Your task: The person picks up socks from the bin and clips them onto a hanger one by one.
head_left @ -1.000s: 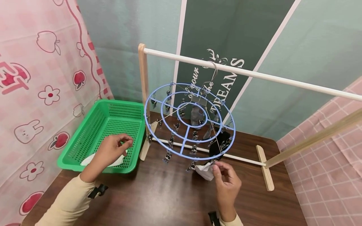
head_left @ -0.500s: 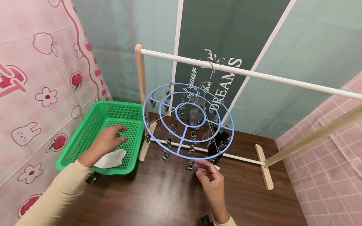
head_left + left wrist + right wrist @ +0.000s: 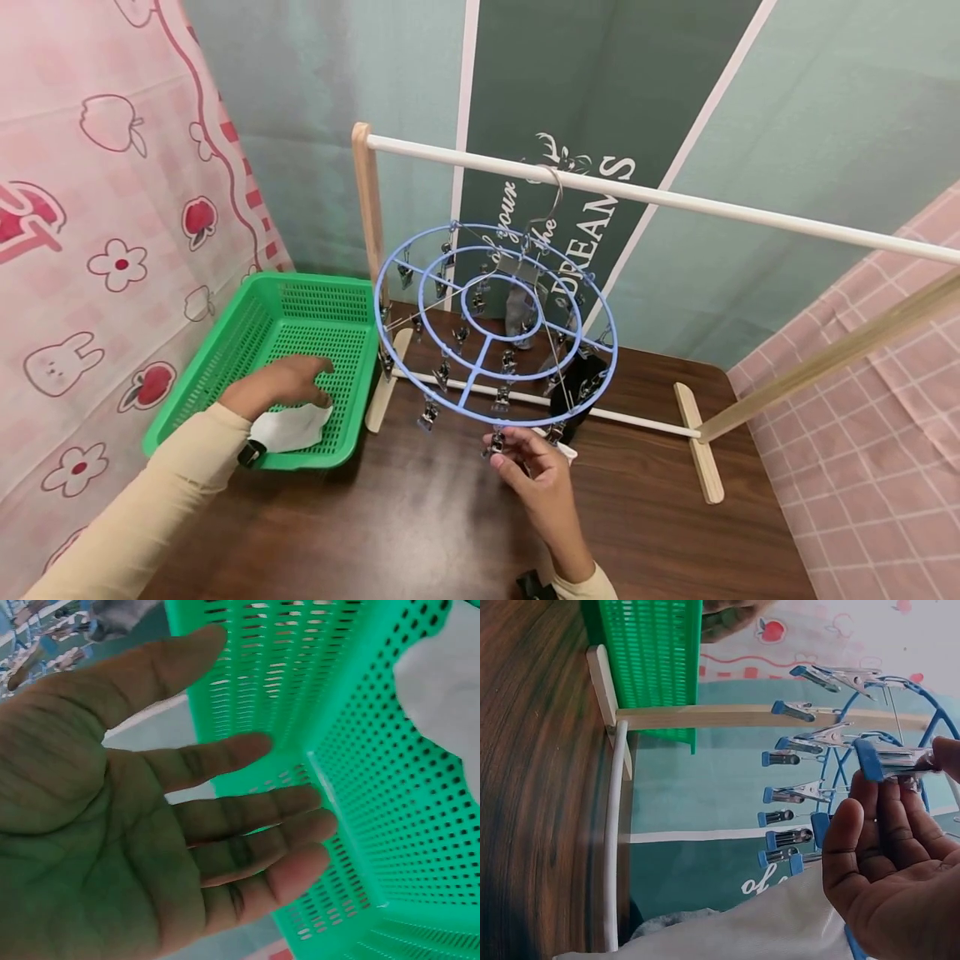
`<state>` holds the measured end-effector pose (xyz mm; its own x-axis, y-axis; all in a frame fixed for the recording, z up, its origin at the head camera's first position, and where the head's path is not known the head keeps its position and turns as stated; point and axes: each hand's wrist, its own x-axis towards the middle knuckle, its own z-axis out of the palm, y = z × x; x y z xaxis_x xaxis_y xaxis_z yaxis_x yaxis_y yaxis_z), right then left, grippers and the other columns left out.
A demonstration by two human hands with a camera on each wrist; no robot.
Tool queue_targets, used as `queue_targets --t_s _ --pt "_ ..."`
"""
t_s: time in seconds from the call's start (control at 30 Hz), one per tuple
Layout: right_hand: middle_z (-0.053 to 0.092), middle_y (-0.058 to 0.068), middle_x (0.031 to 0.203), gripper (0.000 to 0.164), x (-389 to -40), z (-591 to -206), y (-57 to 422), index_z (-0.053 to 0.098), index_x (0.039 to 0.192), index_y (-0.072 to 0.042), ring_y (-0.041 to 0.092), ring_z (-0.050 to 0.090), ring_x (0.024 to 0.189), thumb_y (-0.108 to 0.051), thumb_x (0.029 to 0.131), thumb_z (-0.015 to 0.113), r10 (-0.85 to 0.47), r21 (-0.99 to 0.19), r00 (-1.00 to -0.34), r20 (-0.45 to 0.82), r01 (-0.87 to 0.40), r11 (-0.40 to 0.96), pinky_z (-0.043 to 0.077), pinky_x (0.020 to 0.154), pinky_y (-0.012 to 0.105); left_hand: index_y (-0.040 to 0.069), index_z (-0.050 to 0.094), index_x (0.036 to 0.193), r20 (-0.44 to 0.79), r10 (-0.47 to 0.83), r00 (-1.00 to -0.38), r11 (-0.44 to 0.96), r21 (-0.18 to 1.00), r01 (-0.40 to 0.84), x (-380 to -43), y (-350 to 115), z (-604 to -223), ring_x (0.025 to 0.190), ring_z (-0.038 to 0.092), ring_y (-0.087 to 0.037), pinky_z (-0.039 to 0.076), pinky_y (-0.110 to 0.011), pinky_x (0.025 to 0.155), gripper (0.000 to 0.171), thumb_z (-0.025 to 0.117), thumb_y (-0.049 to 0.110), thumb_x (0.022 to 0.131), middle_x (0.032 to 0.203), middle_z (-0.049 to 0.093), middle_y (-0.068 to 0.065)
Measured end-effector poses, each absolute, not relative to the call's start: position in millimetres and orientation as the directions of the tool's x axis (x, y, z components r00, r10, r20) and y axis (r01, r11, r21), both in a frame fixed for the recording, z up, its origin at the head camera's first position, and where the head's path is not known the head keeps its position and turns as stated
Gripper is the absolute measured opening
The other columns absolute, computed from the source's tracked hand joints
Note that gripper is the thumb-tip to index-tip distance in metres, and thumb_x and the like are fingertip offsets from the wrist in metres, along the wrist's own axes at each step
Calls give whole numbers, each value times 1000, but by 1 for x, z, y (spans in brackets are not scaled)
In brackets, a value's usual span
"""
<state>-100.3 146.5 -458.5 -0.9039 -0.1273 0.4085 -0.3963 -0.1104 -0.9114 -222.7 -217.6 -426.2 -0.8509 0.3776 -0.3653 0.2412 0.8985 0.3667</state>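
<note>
My left hand [image 3: 273,387] hovers over the green basket [image 3: 352,437], fingers relaxed and holding nothing. Below it in the basket lies a white, sock-like cloth [image 3: 292,429], partly covered by the hand; the left wrist view shows the cloth [image 3: 442,690] apart from the fingers. At the near rim of the blue round clip hanger [image 3: 469,387], my right hand [image 3: 551,492] pinches a metal clip [image 3: 892,760] with blue tips between thumb and fingers. Another white cloth [image 3: 757,915] hangs beside that hand, mostly hidden behind it in the head view.
The hanger hooks onto the white rail [image 3: 660,196] of a wooden rack. A black cloth [image 3: 577,392] and a grey sock-like piece [image 3: 519,317] hang from clips. The rack's right foot [image 3: 699,442] stands on the brown table [image 3: 420,533], with patterned curtains around.
My right hand has let go of the hanging white cloth and moved left to a neighbouring clip, which it pinches. My left hand has stayed over the basket, its fingers now turned lower.
</note>
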Motion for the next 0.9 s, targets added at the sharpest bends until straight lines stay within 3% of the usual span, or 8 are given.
queue_targets --t_s 0.1,0.27,0.43,0.63,0.9 --pt "66 28 96 25 -100 -458 147 56 108 16 15 67 86 16 83 61 -124 -919 -913 388 -374 -125 52 71 21 -11 47 132 -391 372 -842 896 389 215 -225 -220 -431 118 47 -49 45 -54 89 64 74 20 84 131 49 -32" --pt "67 26 94 24 -101 -456 147 57 107 17 19 68 87 15 84 61 -129 -918 -913 388 -370 -140 52 72 23 -11 49 130 -444 383 -810 895 394 207 -233 -224 -436 116 49 -47 47 -52 86 59 73 18 85 131 49 -31" --pt "69 16 95 22 -101 -454 147 58 107 16 17 67 88 14 85 61 -125 -920 -915 384 -368 -130 53 73 23 -11 52 128 -508 398 -764 899 383 213 -243 -225 -438 113 53 -45 49 -51 84 54 72 17 86 129 50 -31" --pt "69 7 95 19 -101 -453 148 57 105 16 15 67 88 14 86 59 -126 -920 -915 383 -365 -146 53 74 25 -10 52 129 -566 385 -729 909 370 193 -250 -227 -439 120 46 -49 46 -54 88 55 72 17 86 133 46 -33" --pt "68 4 93 14 -100 -451 149 58 100 17 12 67 85 13 87 59 -106 -920 -920 378 -360 -157 53 74 23 0 57 128 -622 343 -704 931 327 164 -252 -230 -451 114 52 -46 49 -52 83 48 72 15 85 134 47 -28"
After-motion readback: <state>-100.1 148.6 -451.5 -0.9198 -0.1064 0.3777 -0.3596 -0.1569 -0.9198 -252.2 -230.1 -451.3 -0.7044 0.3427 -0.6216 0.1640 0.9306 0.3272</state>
